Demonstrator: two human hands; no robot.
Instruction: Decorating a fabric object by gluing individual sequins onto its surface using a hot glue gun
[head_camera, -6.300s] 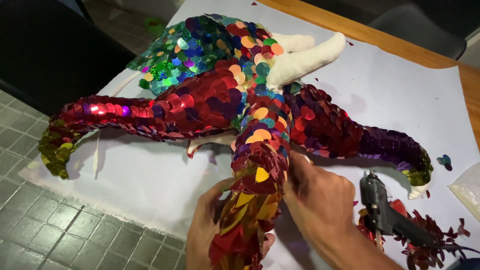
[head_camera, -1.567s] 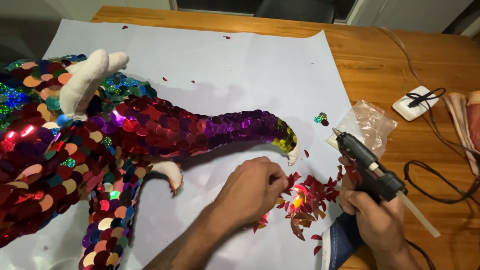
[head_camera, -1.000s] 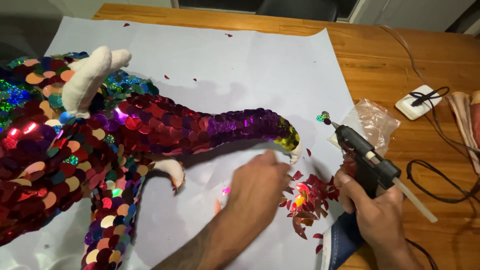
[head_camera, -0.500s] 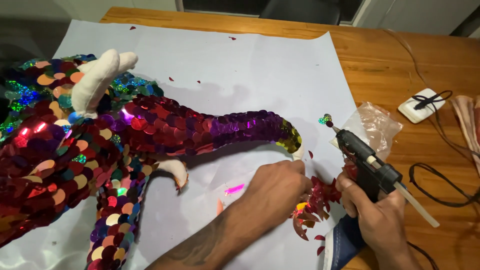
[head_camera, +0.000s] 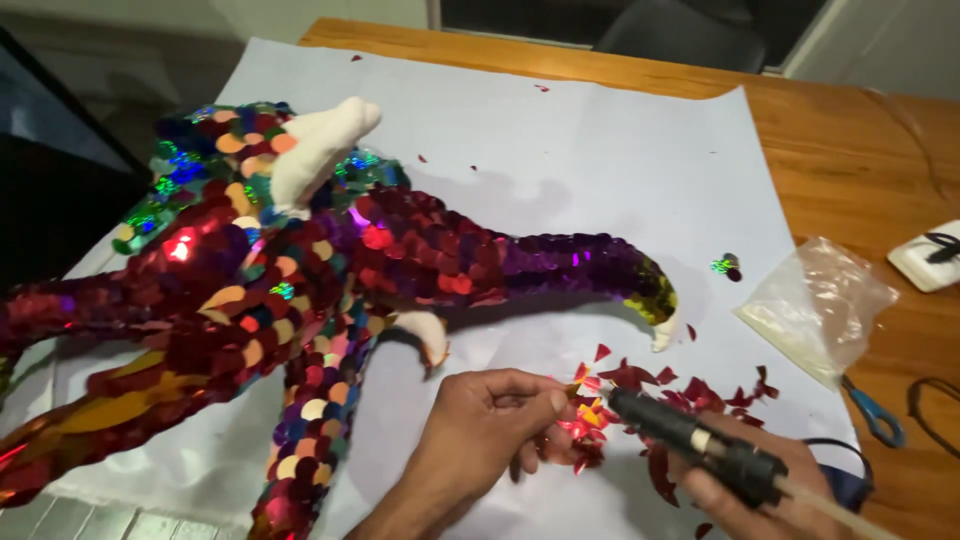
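The left hand (head_camera: 490, 420) has its grip pinched on a sequin (head_camera: 578, 392). The glue gun (head_camera: 690, 445), clasped in the right hand (head_camera: 745, 495), lies just right of that sequin, its long axis pointing up-left at it, above the sequin pile (head_camera: 650, 400).

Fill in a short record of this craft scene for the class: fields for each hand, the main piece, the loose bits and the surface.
Left hand: pinches a sequin at its fingertips
Right hand: grips a glue gun, nozzle pointed at that sequin
Main piece: sequin-covered figure with bare white horn, lying on its side
Loose bits: pile of red sequins beside the hands
Surface: white paper sheet on a wooden table
Nearby: clear plastic bag, blue-handled scissors
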